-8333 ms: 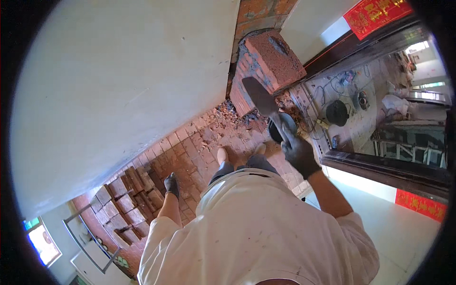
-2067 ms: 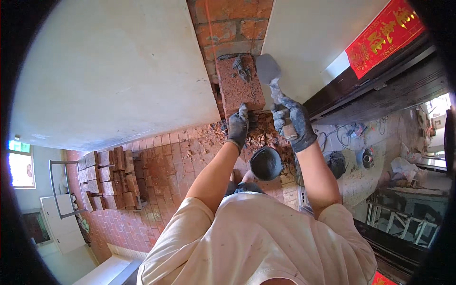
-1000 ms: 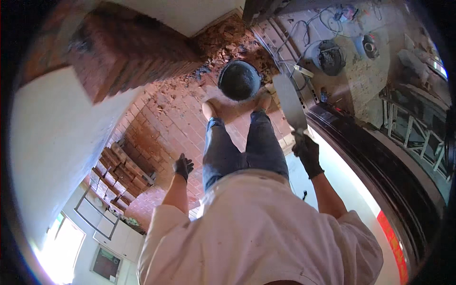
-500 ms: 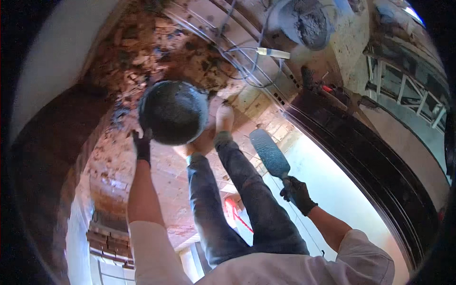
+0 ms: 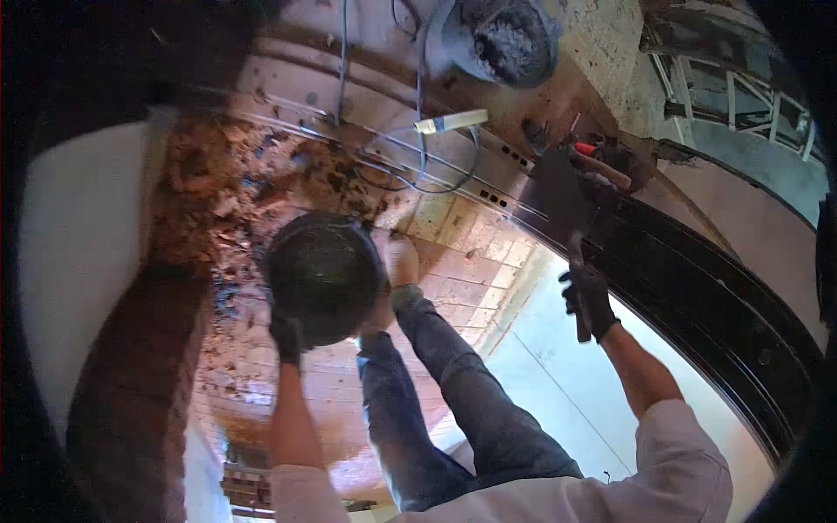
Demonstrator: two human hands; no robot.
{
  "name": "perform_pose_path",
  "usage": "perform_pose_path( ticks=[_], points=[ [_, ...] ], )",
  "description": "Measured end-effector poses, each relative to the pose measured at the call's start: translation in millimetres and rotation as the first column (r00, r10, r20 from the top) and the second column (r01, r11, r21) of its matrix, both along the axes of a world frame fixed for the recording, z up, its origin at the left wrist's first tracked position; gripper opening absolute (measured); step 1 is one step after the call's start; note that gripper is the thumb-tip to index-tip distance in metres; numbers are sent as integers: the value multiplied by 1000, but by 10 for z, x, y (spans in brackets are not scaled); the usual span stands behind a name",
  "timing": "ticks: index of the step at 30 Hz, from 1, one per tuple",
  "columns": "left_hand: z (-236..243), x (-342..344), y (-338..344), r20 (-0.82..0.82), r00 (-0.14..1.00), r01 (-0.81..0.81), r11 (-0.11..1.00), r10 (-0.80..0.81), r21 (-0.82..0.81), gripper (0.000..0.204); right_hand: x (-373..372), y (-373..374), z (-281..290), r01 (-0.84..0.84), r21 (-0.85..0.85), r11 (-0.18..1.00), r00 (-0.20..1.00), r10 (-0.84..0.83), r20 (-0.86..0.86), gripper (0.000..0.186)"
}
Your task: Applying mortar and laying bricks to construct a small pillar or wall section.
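Observation:
A round black bucket [image 5: 324, 279] is at my left, seen from above, with its inside dark. My left hand [image 5: 286, 338], in a dark glove, is closed on the bucket's near left rim. Out to the right, my right hand [image 5: 589, 303], gloved as well, grips the handle of a trowel [image 5: 558, 196]. The trowel's broad dark blade points away from me over the dark frame, against which its outline is hard to make out. My feet stand on the tiled floor just beside the bucket.
Rubble [image 5: 227, 196] covers the floor at far left. At the back stands a grey bucket [image 5: 501, 44] with grey material inside. A cable and a pale tube-shaped thing [image 5: 452, 121] lie across metal rails. A red-marked tool [image 5: 586, 149] rests by the dark frame [image 5: 697, 270].
My right hand has swung the trowel up and away, from above the pale floor to the dark frame. The black bucket and my left hand sit lower in view; the view itself has shifted.

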State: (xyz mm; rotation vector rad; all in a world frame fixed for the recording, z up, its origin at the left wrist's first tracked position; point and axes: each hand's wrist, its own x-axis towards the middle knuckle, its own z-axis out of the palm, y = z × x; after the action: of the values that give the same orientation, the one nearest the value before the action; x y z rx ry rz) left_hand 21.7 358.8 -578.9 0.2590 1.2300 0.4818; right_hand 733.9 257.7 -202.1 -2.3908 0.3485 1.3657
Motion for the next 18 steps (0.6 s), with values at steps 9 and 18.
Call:
perform_pose_path(
  ticks=[9, 18],
  points=[
    [2975, 3184, 833, -442, 895, -18, 994, 66, 111, 41, 1451, 790, -429, -607, 71, 792, 715, 505, 484, 31],
    [2007, 5086, 1819, -317, 943, 26, 925, 103, 380, 35, 2474, 2343, -1935, -920, -234, 315, 183, 872, 455, 37]
  ],
)
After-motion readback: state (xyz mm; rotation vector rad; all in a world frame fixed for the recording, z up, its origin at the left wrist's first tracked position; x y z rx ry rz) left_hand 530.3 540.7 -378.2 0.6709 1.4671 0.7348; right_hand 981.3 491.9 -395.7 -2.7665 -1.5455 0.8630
